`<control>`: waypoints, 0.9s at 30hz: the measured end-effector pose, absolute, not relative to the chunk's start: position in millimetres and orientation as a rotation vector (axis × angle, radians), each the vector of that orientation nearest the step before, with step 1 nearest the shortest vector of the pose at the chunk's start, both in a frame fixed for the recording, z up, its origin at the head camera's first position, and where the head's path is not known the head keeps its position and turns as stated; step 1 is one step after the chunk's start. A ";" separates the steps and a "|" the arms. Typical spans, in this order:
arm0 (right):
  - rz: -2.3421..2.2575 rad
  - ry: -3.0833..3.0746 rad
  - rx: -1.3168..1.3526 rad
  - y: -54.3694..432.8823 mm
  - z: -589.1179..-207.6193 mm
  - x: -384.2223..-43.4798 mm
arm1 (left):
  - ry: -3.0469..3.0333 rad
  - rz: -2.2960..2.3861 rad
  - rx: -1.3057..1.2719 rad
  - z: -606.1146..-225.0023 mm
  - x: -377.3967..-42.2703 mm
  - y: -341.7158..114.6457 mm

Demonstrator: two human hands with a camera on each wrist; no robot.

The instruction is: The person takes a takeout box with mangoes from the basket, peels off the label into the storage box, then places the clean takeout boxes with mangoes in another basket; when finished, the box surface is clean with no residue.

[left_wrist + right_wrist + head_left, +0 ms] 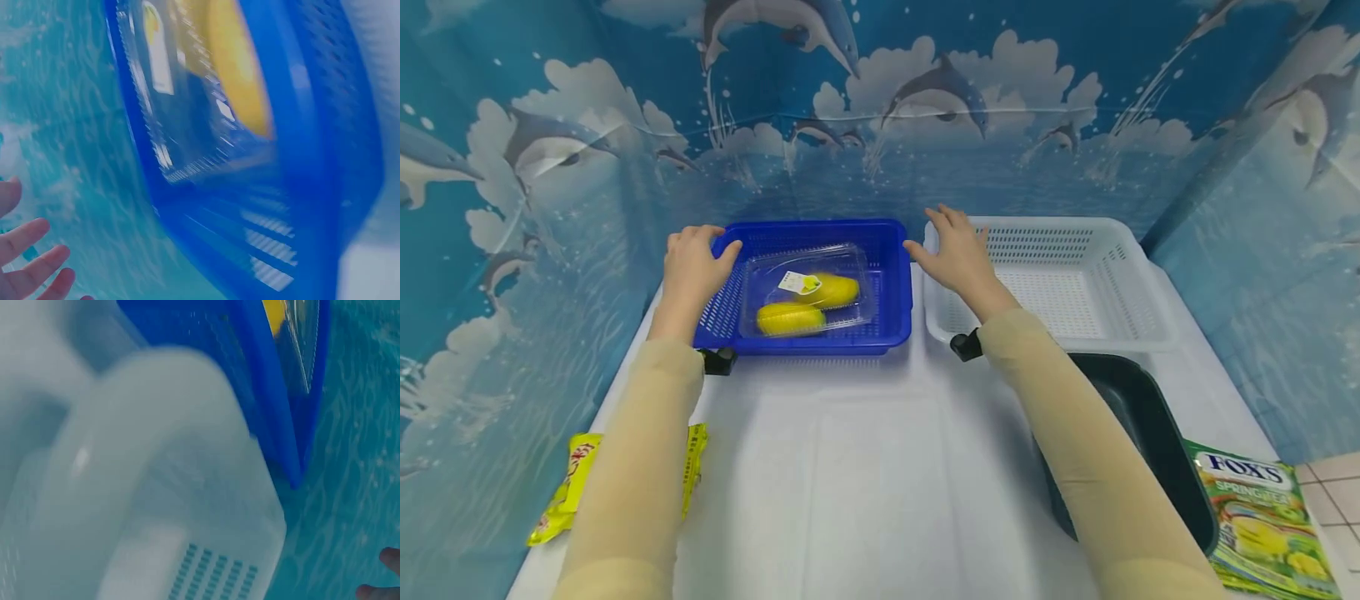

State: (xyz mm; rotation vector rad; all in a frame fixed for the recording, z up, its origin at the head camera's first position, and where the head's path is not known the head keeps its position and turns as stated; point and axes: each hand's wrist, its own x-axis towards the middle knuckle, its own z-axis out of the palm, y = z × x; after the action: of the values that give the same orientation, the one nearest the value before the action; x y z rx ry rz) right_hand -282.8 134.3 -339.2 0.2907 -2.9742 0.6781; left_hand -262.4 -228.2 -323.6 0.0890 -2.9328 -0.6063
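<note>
A blue plastic basket (820, 345) stands at the back of the table. Inside it lies a clear plastic box (766, 283) with a white label and two yellow oblong fruits (790, 318). My left hand (691, 265) is above the basket's left end, its thumb apart from its fingers and nothing in it. Spread fingers (37, 265) show apart from the basket in the left wrist view. My right hand (958, 257) hovers over the left end of a white plastic basket (1052, 287), thumb toward the blue one, holding nothing. Only fingertips (390, 557) show in the right wrist view.
A dark green tray (1138, 392) stands in front of the white basket, partly behind my right forearm. A green FOX'S candy bag (1262, 508) lies to its right. My left forearm partly covers a yellow packet (574, 479). A dolphin-print curtain (925, 167) surrounds the table.
</note>
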 end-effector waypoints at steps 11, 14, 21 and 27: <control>0.841 -3.010 0.427 79.4 -367.1 -273.0 | -3.001 -0.709 0.201 -365.2 -235.7 -272.7; 0.889 -3.022 0.447 67.1 -375.0 -269.8 | -3.041 -0.775 0.277 -373.8 -230.8 -278.8; 0.983 -3.086 0.431 47.1 -388.5 -265.6 | -3.064 -0.909 0.352 -388.4 -224.9 -290.8; 0.975 -3.169 0.336 33.8 -398.4 -263.7 | -3.082 -0.949 0.330 -393.9 -223.6 -298.4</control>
State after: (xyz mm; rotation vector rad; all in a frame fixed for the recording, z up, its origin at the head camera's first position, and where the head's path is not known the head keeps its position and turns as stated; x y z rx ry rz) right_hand -263.7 33.8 -398.4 0.3361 -3.1691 0.9745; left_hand -223.6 -298.4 -393.9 0.3296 -3.0816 -0.9489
